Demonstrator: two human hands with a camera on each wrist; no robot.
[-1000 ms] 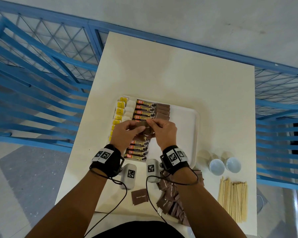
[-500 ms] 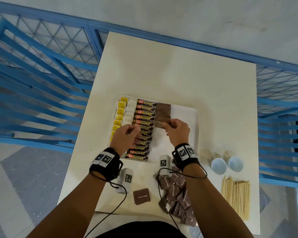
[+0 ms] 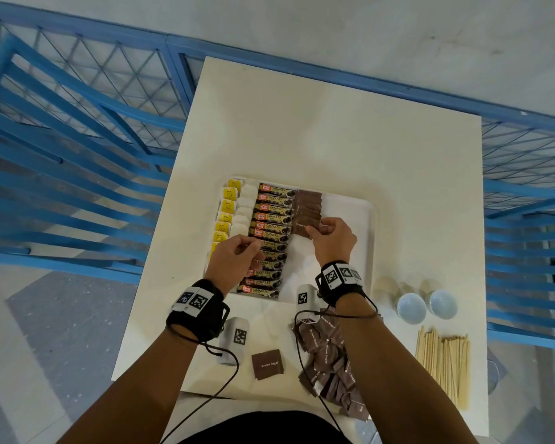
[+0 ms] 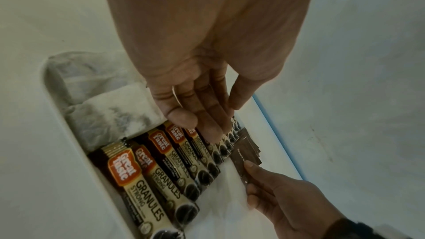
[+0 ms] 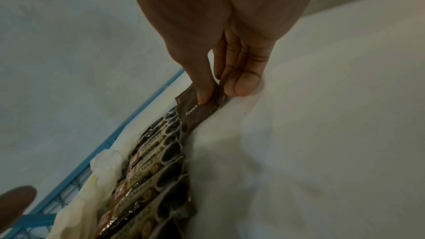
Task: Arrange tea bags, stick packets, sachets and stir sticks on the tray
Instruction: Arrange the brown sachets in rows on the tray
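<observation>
Now: another sugar sachet joins the column

The right hand point(image 3: 332, 238) pinches a brown sachet point(image 5: 199, 112) onto the tray point(image 3: 350, 206), overlapping the sachet column beside the stick packets point(image 3: 269, 235), keeping it tidy. The left hand point(image 3: 237, 261) hovers, fingers relaxed, empty.

Bright even head view, dim soft wrist views, warped edges

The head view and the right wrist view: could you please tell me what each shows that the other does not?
Only the head view shows the stir sticks, two cups and loose sachet pile off the tray. Only the right wrist view shows the thumb and fingers pinching the brown sugar sachet. Both show the right hand and the stick packets.
</observation>
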